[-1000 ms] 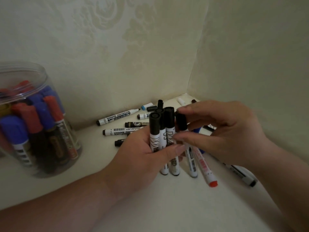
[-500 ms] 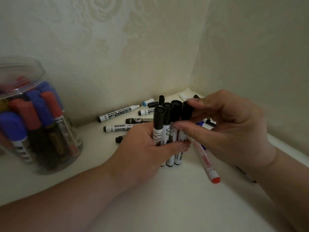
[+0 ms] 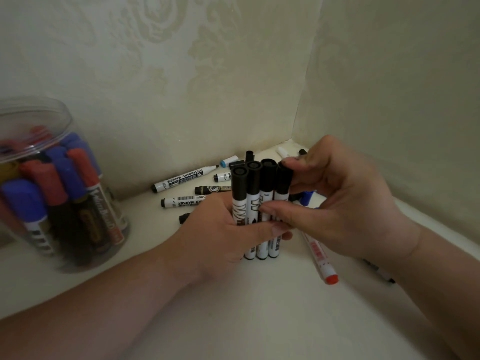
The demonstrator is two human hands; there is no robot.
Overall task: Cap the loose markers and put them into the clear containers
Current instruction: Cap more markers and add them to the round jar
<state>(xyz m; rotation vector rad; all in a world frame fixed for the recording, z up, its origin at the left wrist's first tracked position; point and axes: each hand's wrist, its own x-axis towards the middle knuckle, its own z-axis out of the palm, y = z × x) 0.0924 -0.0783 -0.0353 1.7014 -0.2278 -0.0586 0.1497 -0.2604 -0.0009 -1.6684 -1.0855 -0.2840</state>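
Looking down in the head view: holding a bundle of four black-capped markers [image 3: 255, 196] upright at centre, left hand [image 3: 220, 229] wrapped round the barrels, butts at or just above the bench [image 3: 259, 313], cannot tell which. Pinching the rightmost black cap [image 3: 283, 181] with the right hand [image 3: 345, 203], thumb laid across the barrels below. Hands touching, both clamped on the bundle. At 9 o'clock, well apart, clear container [image 3: 52, 120] packed with red and blue markers. At 12 o'clock, loose whiteboard markers [image 3: 181, 179], one uncapped; at 4 o'clock, red-ended marker [image 3: 320, 258] lying flat. Probably seating that last cap: press straight down along the barrel, keep the left grip firm so neighbours do not slide, then carry the bundle upright toward 9 o'clock.
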